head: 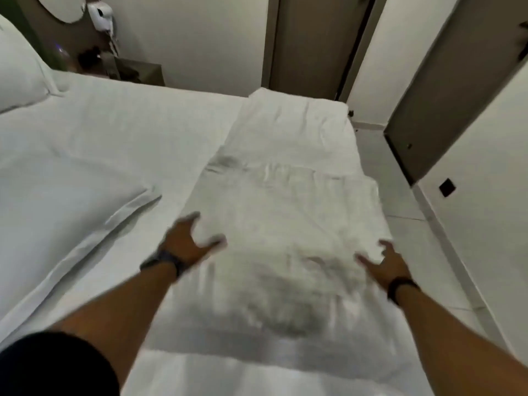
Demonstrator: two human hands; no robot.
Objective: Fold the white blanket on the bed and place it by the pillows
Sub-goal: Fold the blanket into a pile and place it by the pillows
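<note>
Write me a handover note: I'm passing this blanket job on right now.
Left hand: open, fingers spread at the white blanket's left edge.
Right hand: open at its right edge; neither hand grips yet.
Blanket: folded into a long strip along the bed's right side, near end blurred and bunched.
Pillows: far left.
Left to do: fold the strip shorter, carry it to the pillows.

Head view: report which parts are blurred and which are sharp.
Head view: motion blur smears both the left hand and right hand and the near end of the white blanket; the pillows and far door look steadier; light is dim.
</note>
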